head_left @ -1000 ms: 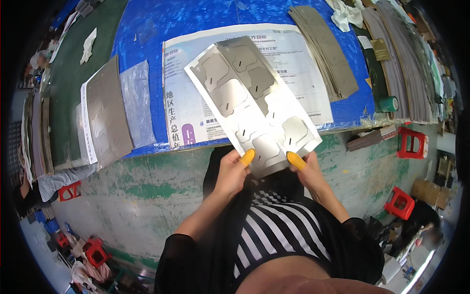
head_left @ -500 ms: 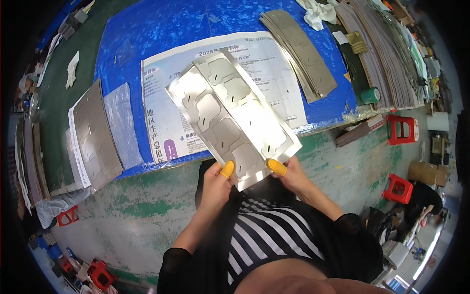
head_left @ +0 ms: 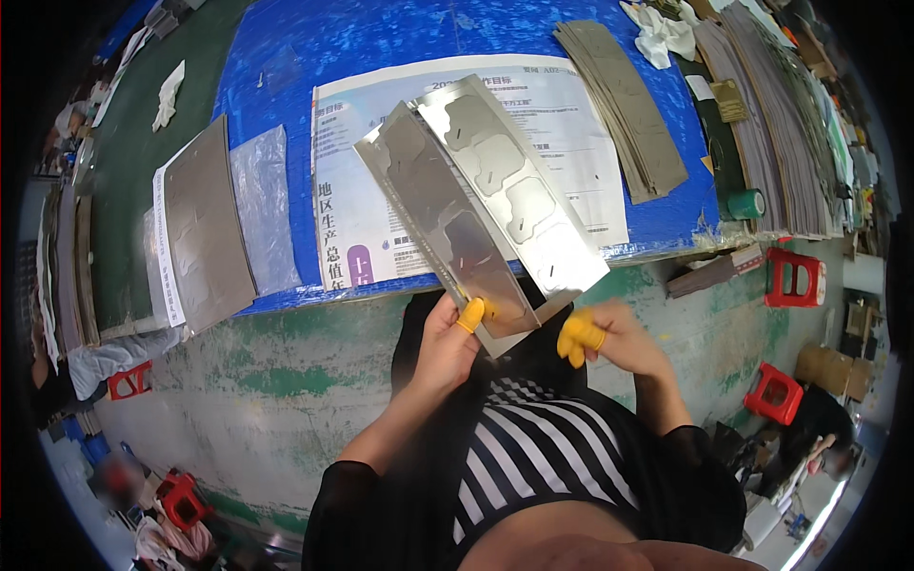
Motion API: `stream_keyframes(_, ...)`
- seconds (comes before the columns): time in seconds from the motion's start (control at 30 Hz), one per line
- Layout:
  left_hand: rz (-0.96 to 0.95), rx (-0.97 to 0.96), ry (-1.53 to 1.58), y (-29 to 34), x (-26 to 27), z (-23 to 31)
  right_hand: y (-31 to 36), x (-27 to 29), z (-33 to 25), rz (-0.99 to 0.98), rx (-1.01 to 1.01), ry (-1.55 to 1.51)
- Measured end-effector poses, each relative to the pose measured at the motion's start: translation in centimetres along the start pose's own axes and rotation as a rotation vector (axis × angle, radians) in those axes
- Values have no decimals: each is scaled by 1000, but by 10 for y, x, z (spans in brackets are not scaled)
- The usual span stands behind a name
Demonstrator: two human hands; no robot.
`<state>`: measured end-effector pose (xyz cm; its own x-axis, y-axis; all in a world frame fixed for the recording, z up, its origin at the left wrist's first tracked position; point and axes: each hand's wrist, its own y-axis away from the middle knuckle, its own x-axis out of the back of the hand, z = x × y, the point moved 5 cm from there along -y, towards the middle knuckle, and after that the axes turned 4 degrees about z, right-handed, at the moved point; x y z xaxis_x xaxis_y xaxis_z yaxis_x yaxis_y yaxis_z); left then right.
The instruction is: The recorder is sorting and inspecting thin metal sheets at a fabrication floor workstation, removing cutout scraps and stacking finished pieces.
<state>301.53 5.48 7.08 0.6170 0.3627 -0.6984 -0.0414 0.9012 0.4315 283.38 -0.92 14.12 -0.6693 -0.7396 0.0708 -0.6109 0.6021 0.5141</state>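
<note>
My left hand (head_left: 447,343) grips the near end of two fanned, shiny metal sheets, its thumb in a yellow finger cot on top. The left sheet (head_left: 433,214) looks darker; the right sheet (head_left: 519,195) catches the light. Both carry rounded cut outlines and small dark slots, and a narrow gap runs between them. My right hand (head_left: 609,338) is off the sheets, just beyond their near right corner. Its fingers, in yellow cots, are curled and bunched together, with nothing visible in them.
Beneath the sheets, a newspaper (head_left: 347,124) covers part of the blue tabletop (head_left: 314,48). At right lie a stack of grey sheets (head_left: 633,119), a green tape roll (head_left: 745,204) and white cloths (head_left: 662,36). More grey sheets (head_left: 205,233) lie at left. Red stools (head_left: 795,276) stand on the floor.
My right hand has let go of the sheets and drawn away to the near right. The two sheets have fanned apart, with the left hand still holding them. The view has shifted slightly.
</note>
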Motion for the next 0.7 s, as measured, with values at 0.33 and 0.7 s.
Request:
stream_keyframes(0.33,-67,130,-92,7,-8,-3,-61,-53,-92,348,680,561)
stream_keyframes(0.7,3,130,-316,8,6,-6,-72,-21,-67,486,407,497)
